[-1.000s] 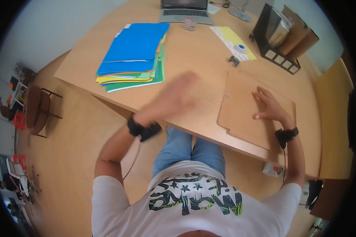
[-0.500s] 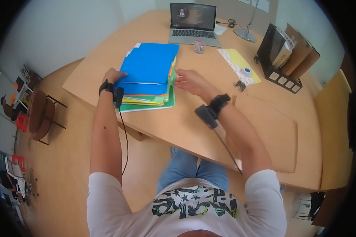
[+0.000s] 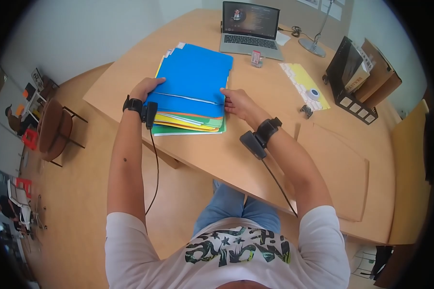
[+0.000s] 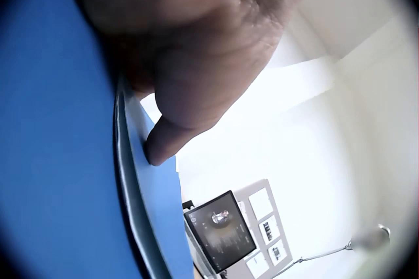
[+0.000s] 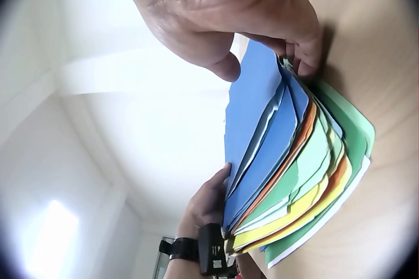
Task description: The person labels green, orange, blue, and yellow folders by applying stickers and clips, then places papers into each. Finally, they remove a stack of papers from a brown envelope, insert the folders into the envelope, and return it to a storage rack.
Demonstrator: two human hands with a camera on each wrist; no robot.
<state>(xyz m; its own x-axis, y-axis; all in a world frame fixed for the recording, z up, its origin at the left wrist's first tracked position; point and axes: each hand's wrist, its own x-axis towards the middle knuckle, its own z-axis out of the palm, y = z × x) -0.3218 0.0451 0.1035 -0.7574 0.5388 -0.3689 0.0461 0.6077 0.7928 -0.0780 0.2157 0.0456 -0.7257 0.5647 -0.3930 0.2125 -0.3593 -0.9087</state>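
Observation:
A thick stack of paper folders [image 3: 195, 70] lies at the left of the desk, blue ones on top and orange, green and yellow ones below. My left hand [image 3: 147, 88] grips its left side, thumb laid on the top blue folder [image 4: 59, 128]; the other fingers are mostly hidden. At the opposite side, my right hand [image 3: 239, 102] holds the edge. The right wrist view shows its fingers [image 5: 306, 53] curled down along the side and its thumb over the blue top. The layers fan out unevenly at the near end.
To the right lies a flat brown envelope [image 3: 332, 164]. Behind the stack stand an open laptop [image 3: 250, 33] and a small clear box [image 3: 256, 59]. A yellow sheet [image 3: 301, 79] carries a white roll [image 3: 313, 94], with a black clip [image 3: 305, 112] nearby. A black file holder [image 3: 345, 91] stands farther right.
My right hand has left the brown envelope and come to the stack's right edge. The left hand has moved to its left side. The top blue folders now sit skewed towards the right.

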